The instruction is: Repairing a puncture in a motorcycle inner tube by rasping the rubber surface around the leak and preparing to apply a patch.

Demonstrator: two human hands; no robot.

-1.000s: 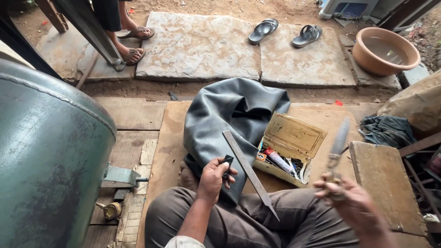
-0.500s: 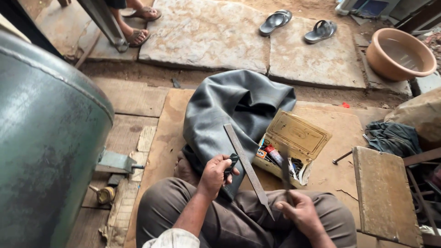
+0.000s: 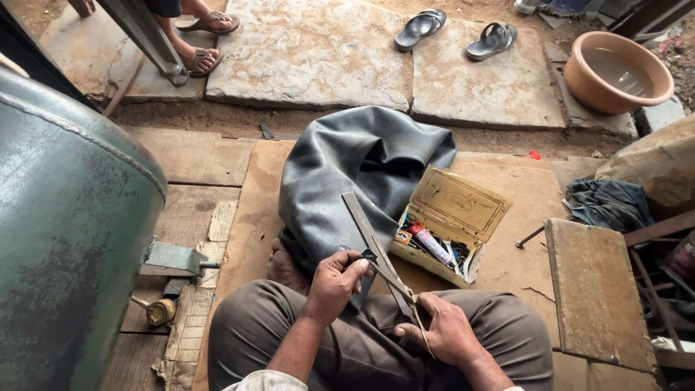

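Fingers (image 3: 355, 266) of the left hand (image 3: 334, 284) pinch a small dark rubber piece (image 3: 367, 258) against the long flat metal file (image 3: 376, 250), whose handle end the closed right hand (image 3: 443, 329) steadies above the lap.

black inner tube (image 3: 347, 174), yellow tin (image 3: 450, 221)

Left hand (image 3: 334, 281) and right hand (image 3: 443, 331) both closed, fingers curled, over the lap.

The person wears brown trousers (image 3: 362, 347), creased over both thighs. A rolled-up light sleeve cuff (image 3: 264, 381) shows on the left arm. Both forearms are bare, as is the foot (image 3: 286, 268).
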